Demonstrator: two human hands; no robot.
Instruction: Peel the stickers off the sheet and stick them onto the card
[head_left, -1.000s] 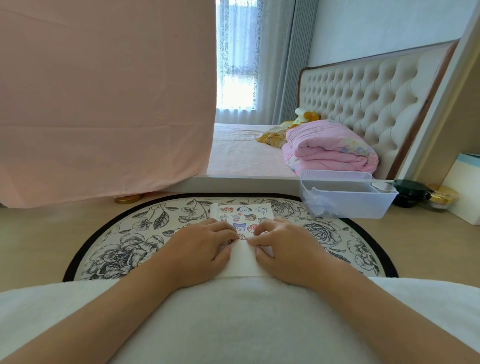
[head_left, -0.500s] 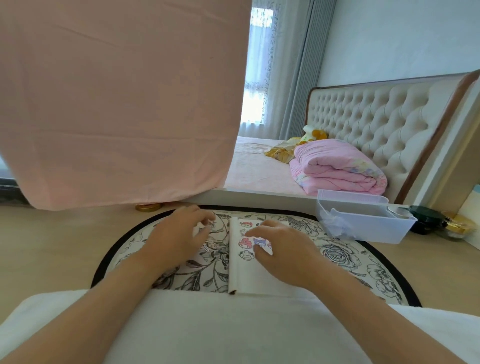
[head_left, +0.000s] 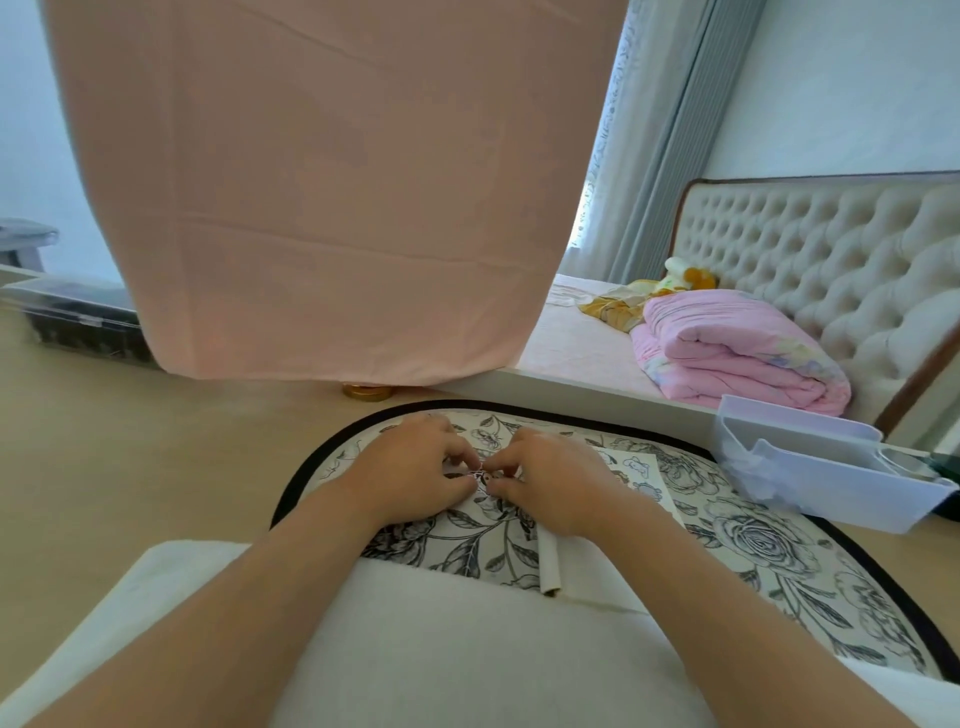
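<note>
Black-and-white mat: one oval floral-print mat with a black rim (head_left: 753, 540), flat on a pale wood surface (head_left: 130, 467).
Hands: two, both bare. The left hand (head_left: 415, 478) and right hand (head_left: 550, 483) meet over the middle of the mat, fingers curled, fingertips together.
Pinched thing: one small printed scrap (head_left: 480, 474), nipped between the fingertips of both hands just above the mat. Whether it is a lone sticker or a corner of the sheet cannot be told.
Card: one white folded card (head_left: 549, 566) lying on the mat under the right wrist. At least two cartoon stickers (head_left: 638, 466) show on its far part, just right of the right hand.
Lap: one white cloth (head_left: 415, 649), overlapping the mat's near edge.
Bin: one translucent plastic bin (head_left: 810, 467) at the mat's right edge.
Behind: one pink hanging sheet (head_left: 311, 182), one gold round lid (head_left: 366, 391) below its hem, one folded pink quilt (head_left: 737, 358) on the bed.
</note>
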